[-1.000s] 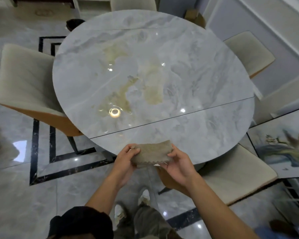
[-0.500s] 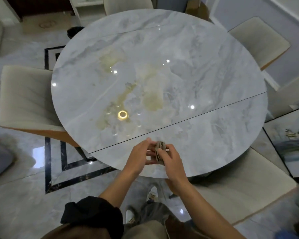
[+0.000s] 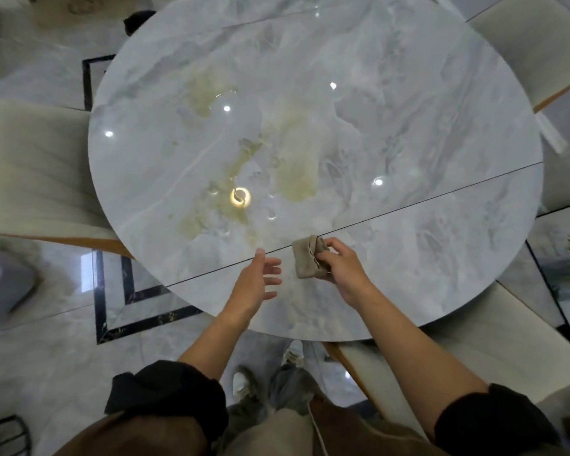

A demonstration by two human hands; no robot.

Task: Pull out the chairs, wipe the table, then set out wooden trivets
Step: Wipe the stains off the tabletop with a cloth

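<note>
A round grey marble table (image 3: 441, 93) fills the view, with yellowish smears (image 3: 293, 166) across its middle. A folded beige cloth (image 3: 305, 258) lies on the near part of the tabletop, across the thin seam line. My right hand (image 3: 341, 266) pinches the cloth's right edge with curled fingers. My left hand (image 3: 255, 284) hovers just left of the cloth with its fingers spread and holds nothing. No wooden trivets are in view.
Cream chairs stand around the table: one at the left (image 3: 37, 169), one at the far right (image 3: 527, 44), one at the near right (image 3: 474, 350). A framed picture (image 3: 563, 264) lies on the floor at the right. My feet (image 3: 267, 373) stand on glossy marble floor.
Both hands held the cloth at the table's near edge and folded it. Now the cloth lies on the tabletop under my right hand, and my left hand has let go and opened.
</note>
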